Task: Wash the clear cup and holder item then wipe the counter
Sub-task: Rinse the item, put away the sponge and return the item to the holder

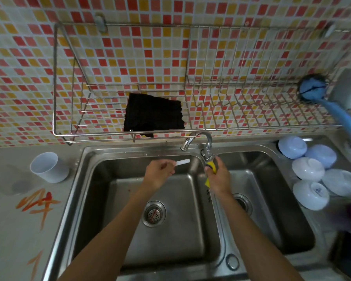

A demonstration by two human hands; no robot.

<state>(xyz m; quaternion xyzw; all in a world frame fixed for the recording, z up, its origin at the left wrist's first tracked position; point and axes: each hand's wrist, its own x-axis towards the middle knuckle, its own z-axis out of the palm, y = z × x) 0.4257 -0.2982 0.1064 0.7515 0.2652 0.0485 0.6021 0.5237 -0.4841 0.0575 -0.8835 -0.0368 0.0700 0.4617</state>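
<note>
Right of the double sink (114,159), two basins: five upturned bowls (310,194). Left of it: one clear cup (49,167). Above it: one wire rack (190,110), one black cloth (153,118), one blue brush (332,110).

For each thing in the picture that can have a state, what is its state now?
Left hand: pinches a small white stick-like item over the left basin.
Right hand: grips a yellow sponge under the faucet.
Faucet: whether water runs, cannot tell.
Clear cup: upright on the counter, left of the sink, untouched.
Counter: orange marks and a wet patch.
Black cloth: lying on the wire rack.
Bowls: upside down, right of the sink.
</note>
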